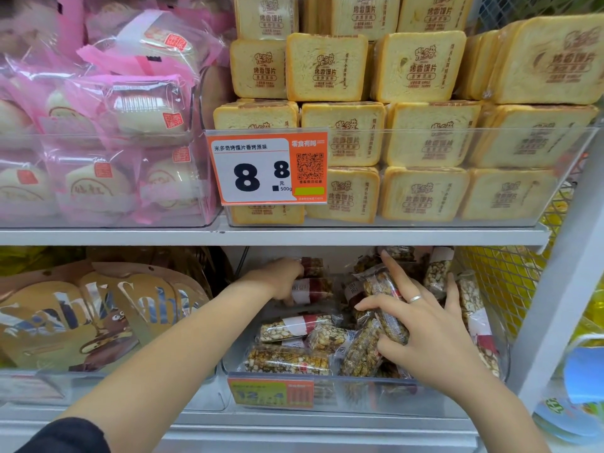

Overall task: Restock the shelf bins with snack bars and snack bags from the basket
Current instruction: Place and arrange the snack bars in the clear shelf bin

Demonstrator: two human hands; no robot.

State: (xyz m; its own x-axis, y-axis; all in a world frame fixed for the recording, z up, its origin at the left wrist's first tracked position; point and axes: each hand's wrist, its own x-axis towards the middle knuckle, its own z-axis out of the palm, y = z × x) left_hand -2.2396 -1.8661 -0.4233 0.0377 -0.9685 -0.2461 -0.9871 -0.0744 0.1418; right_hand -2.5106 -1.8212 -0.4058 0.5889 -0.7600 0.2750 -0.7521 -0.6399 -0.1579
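Shop shelving holds a clear lower bin [359, 392] of light, crinkly, slippery nut bars [287, 359]. Right hand [431, 335] curls around one bar's [387, 299] stiff middle; left hand [281, 277] grips another [312, 289] behind.

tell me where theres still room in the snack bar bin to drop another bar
The clearest gap in the snack bar bin is at its back left, a bare patch between the left hand and the bin's left wall. The front and right are crowded with stacked bars, where the right hand holds a nut bar.
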